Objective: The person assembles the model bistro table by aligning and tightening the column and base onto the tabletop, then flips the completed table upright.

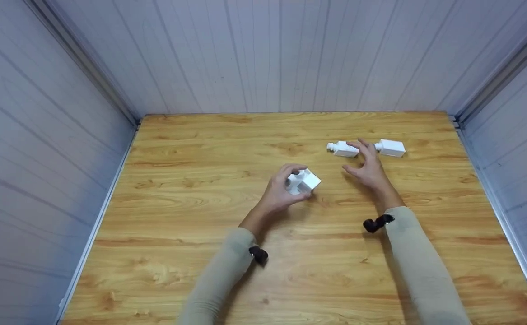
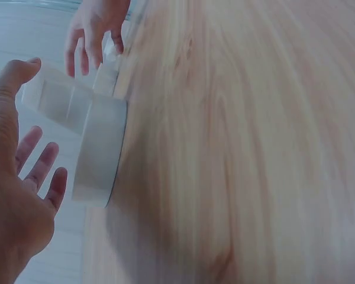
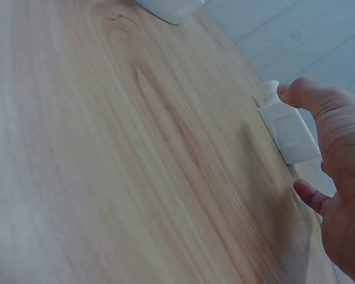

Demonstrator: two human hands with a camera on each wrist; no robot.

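On a wooden desk (image 1: 191,271) walled by pale panels (image 1: 46,149), a person's left hand (image 1: 277,195) curls its grip around a white square bottle (image 1: 303,182) near the middle. Just beyond, the right hand (image 1: 368,168) hovers with fingers spread and relaxed, holding nothing, partly hiding the gap between two more white bottles, one (image 1: 342,148) to its left, one (image 1: 390,147) to its right, lying toward the back edge.
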